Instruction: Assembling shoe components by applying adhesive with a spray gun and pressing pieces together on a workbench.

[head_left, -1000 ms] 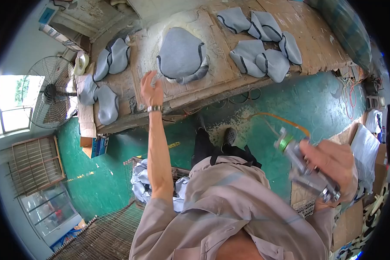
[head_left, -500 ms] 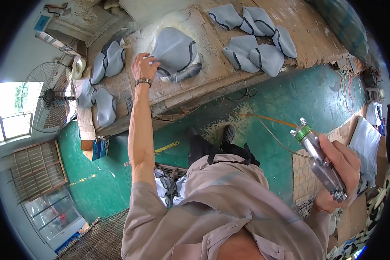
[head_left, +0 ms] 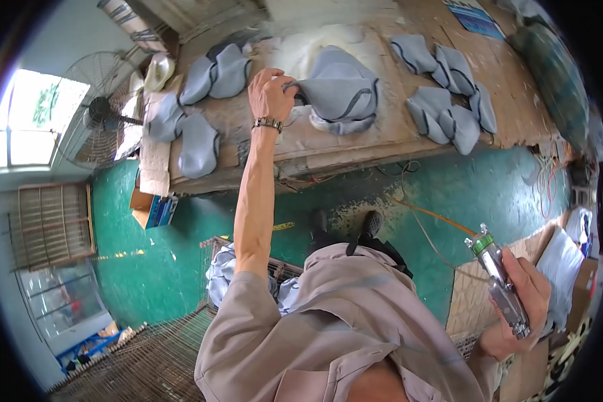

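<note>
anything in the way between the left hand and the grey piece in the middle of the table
Nothing visible stands between them: the left hand grips the left edge of the grey piece. The other grey pieces lie off to both sides on the table.

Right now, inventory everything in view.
Table: one, brown, top centre
Trimmed piece: one, grey, table middle
Left pieces: four, grey, table left
Right pieces: at least five, grey, table right
Metal tool: one, silver and green, lower right
Hoses: at least two, orange, tan, near tool
Fan: one, dark, left
Window: one, white, far left
Wire rack: one, brown, lower left
Shoes: two, dark, below table
Left hand: one, bare, pinching trimmed piece
Right hand: one, bare, gripping metal tool
</note>
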{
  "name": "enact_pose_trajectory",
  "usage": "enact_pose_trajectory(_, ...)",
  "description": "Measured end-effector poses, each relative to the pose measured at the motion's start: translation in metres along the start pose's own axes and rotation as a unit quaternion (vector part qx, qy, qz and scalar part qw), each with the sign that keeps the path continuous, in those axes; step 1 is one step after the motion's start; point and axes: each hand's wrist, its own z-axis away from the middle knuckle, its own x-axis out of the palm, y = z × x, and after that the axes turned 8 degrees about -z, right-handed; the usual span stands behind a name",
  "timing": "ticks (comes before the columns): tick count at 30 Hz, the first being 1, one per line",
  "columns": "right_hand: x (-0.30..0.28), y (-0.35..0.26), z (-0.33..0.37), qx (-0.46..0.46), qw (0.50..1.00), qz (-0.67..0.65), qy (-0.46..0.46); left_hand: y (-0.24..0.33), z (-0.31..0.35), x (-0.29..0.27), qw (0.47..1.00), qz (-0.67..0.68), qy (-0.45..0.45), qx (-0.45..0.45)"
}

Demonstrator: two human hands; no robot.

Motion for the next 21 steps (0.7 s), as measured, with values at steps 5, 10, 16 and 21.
enact_pose_trajectory(5,0.03,-0.033,-0.018,0.018,0.999,0.02,-0.042,-0.089,0.054,-0.045,0.983,-0.106,0.146,-0.016)
enact_pose_trajectory(10,0.048,-0.057,-0.036,0.022,0.995,-0.022,-0.099,-0.214,0.158,-0.016,0.964,-0.248,0.059,-0.074)
enact_pose_trajectory(16,0.065,-0.077,-0.039,0.008,0.998,0.048,-0.045,-0.24,0.186,0.01,0.936,-0.262,-0.131,-0.195)
enact_pose_trajectory(21,0.069,-0.087,-0.051,-0.037,0.997,0.041,-0.06,-0.25,0.186,0.038,0.926,-0.188,-0.121,-0.305)
